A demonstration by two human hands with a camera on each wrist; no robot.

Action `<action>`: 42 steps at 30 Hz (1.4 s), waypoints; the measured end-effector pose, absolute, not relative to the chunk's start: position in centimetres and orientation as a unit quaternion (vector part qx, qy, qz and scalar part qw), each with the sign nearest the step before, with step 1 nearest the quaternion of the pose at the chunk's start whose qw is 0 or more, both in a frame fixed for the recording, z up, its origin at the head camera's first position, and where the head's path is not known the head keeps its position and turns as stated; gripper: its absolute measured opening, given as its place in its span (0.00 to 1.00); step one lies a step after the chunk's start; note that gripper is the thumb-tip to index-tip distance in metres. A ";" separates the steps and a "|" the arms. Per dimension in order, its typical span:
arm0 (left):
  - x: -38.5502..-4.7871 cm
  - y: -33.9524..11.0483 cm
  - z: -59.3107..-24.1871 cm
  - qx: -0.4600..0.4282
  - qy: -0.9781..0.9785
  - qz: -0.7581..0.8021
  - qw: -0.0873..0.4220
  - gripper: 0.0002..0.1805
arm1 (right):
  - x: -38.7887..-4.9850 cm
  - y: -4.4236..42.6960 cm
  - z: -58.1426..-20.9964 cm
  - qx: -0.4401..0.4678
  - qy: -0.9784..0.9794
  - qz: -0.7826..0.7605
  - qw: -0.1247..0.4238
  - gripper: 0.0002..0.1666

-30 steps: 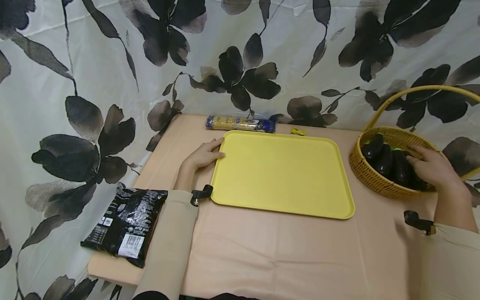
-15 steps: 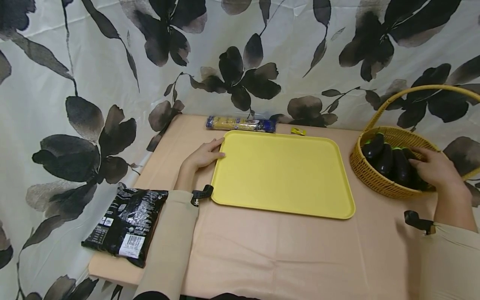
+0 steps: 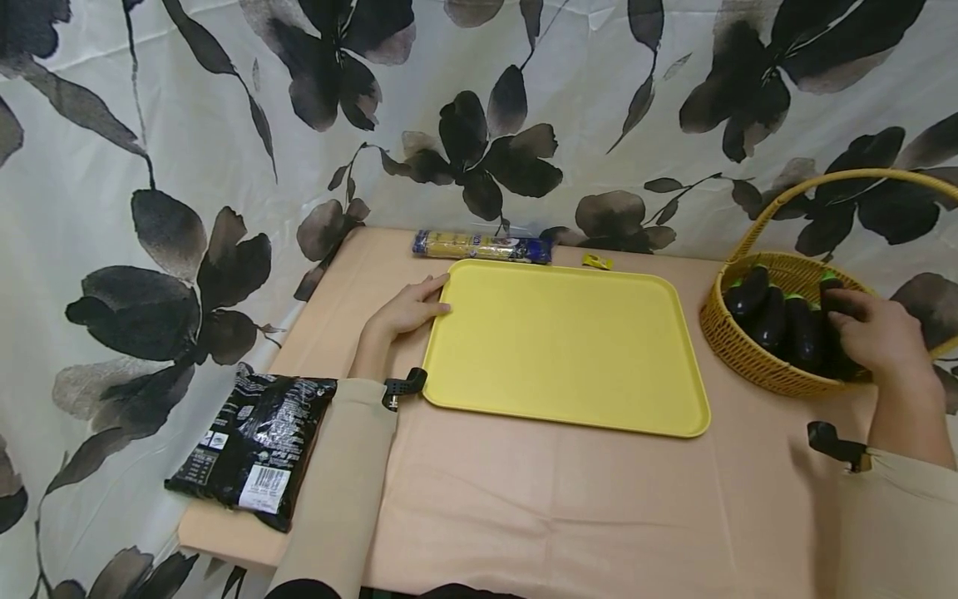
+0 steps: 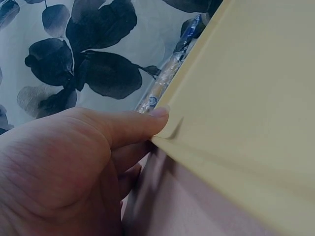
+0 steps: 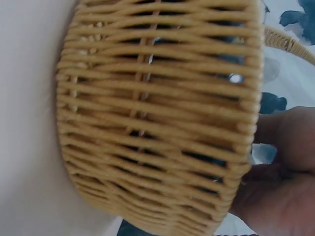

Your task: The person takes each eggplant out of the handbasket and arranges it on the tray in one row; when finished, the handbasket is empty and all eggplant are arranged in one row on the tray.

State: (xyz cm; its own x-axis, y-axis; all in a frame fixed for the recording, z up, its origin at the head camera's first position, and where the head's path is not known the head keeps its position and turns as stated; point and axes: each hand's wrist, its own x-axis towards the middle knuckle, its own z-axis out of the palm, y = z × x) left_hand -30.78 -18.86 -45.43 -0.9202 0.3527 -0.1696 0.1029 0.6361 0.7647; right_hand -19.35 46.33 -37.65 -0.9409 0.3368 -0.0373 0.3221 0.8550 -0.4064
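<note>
At the yellow tray's [image 3: 569, 349] left edge, my left hand [image 3: 404, 312] pinches the rim. The left wrist view shows its thumb [image 4: 140, 125] on top and fingers under the tray [image 4: 246, 108]. My right hand [image 3: 886, 341] reaches into a wicker basket [image 3: 756, 370] of several dark eggplants [image 3: 767, 320] and grips one eggplant [image 3: 831, 285] whose green cap shows above the fingers. The hand covers much of that eggplant. In the right wrist view the basket wall [image 5: 157, 103] fills most of the picture, with part of the hand [image 5: 285, 162] behind its rim.
Behind the tray lie a blue-and-yellow packet [image 3: 482, 247], perhaps pasta, and a small yellow packet [image 3: 596, 262]. A black bag [image 3: 254, 449] with a barcode sits at the table's left edge. The basket's tall handle [image 3: 778, 200] arches above it. A floral cloth [image 3: 599, 100] hangs behind.
My right hand has shifted slightly right within the basket, and the eggplant in its fingers has come up so its green cap shows. The left hand and tray have stayed put.
</note>
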 end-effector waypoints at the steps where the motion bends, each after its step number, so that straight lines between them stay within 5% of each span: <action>1: -30.8 -18.9 -45.4 0.129 0.892 0.406 0.153 0.39 | -19.3 46.0 -37.5 -0.177 -0.962 0.205 0.032 0.32; 9: -30.8 -19.0 -45.6 0.129 0.890 0.410 0.154 0.39 | -18.3 41.9 -35.5 -0.172 -0.948 0.227 0.143 0.31; 19: -30.4 -19.0 -45.3 0.131 0.886 0.417 0.158 0.36 | -17.8 35.9 -34.0 -0.078 -0.912 0.368 0.167 0.29; 25: -30.3 -18.9 -45.2 0.129 0.885 0.418 0.158 0.36 | -18.9 33.1 -35.5 -0.011 -0.855 0.505 0.120 0.30; 42: -30.1 -18.7 -45.4 0.130 0.887 0.418 0.146 0.35 | -21.2 26.4 -38.2 0.067 -0.831 0.551 -0.022 0.36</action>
